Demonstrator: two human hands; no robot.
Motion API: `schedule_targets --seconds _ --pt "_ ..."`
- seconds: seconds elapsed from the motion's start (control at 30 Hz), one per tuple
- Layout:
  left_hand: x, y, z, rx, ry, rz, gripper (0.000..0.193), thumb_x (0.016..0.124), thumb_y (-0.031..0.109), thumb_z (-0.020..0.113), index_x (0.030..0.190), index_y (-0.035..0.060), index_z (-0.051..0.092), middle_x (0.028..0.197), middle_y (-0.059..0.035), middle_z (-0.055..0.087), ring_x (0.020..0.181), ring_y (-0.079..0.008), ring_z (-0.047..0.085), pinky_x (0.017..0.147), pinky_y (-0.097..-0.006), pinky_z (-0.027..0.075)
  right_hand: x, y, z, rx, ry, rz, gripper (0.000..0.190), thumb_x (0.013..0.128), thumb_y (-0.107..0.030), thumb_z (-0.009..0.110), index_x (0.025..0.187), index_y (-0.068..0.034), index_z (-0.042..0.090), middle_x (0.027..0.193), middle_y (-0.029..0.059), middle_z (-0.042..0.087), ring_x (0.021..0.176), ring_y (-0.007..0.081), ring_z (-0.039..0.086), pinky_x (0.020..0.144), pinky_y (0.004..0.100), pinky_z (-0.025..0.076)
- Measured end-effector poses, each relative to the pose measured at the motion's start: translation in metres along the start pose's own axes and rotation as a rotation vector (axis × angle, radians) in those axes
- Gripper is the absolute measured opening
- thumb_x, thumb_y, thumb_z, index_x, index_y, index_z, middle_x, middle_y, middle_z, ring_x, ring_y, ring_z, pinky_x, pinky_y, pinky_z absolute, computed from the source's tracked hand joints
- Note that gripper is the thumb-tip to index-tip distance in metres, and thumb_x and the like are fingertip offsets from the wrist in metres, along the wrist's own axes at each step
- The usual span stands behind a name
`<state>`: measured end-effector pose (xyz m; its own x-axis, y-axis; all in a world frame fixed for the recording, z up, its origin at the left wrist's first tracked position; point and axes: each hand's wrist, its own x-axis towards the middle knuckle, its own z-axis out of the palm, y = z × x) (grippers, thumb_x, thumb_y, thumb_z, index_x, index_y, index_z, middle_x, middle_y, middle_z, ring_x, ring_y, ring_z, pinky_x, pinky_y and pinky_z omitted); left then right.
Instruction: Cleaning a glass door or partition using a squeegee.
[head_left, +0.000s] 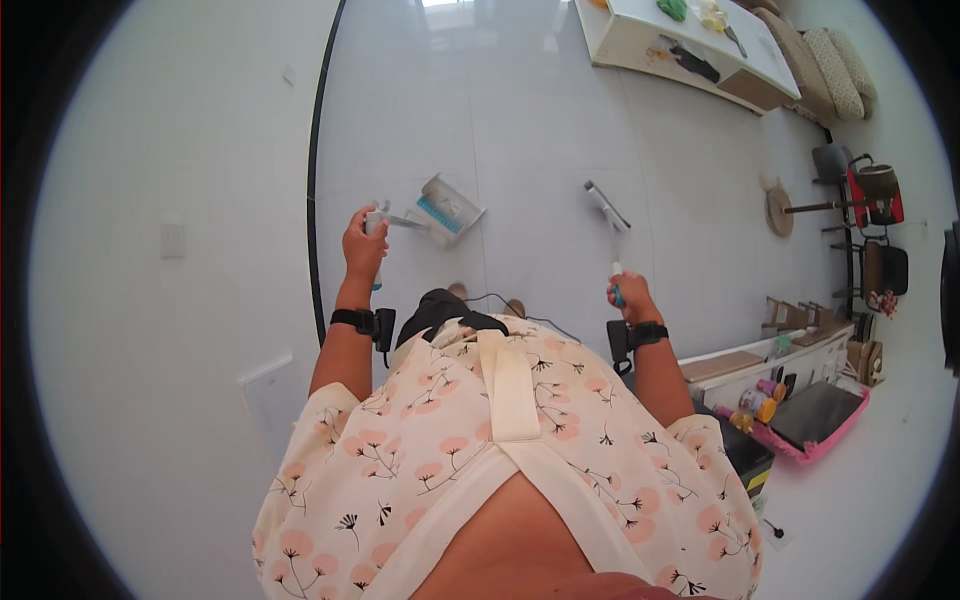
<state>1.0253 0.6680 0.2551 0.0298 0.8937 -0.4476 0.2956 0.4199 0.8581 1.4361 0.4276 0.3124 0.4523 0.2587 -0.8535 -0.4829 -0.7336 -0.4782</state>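
My left hand (363, 249) is closed around the upper part of a white-handled dustpan (463, 196), whose pole slants down to the pan. Blue comb teeth (438, 215) line the inside of the grey-white pan, which is low over or on the floor; I cannot tell if it touches. Out to the right, my right hand (636, 295) grips the white and blue handle of a long-handled broom (609, 208). Its narrow head, dark-edged, lies at a slant well apart from the dustpan. Its bristles cannot be made out.
The pale tiled floor (540, 127) meets a white wall (187, 165) along a black skirting on the left. A white table (682, 37) with things on it stands ahead right, near a sofa (817, 71). Right: a round-based stand (780, 211), chairs (885, 266), a cluttered shelf (772, 360). A cable (555, 326) runs near my feet.
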Motion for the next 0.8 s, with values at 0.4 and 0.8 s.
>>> schedule_targets --seconds 0.4,0.8 --pt "0.054 0.075 -0.037 0.126 -0.024 0.01 0.044 0.08 0.008 0.064 0.122 0.0059 0.054 0.076 -0.0062 0.06 0.051 -0.0109 0.056 0.043 -0.0239 0.046 -0.075 -0.097 0.143 -0.34 -0.275 0.021 0.034 0.085 -0.002 0.056 0.117 0.007 0.051 0.074 0.006 0.054 0.061 0.0133 0.053 0.05 0.0263 0.044" --pt "0.074 0.103 -0.056 0.086 -0.037 -0.09 0.049 0.077 0.011 0.067 0.124 0.0009 0.058 0.069 -0.0051 0.062 0.047 -0.0095 0.054 0.044 -0.0244 0.045 -0.083 -0.198 0.196 -0.593 -0.697 0.031 0.049 0.085 -0.007 0.054 0.131 0.007 0.047 0.074 0.0019 0.054 0.061 0.0093 0.049 0.051 0.0229 0.041"
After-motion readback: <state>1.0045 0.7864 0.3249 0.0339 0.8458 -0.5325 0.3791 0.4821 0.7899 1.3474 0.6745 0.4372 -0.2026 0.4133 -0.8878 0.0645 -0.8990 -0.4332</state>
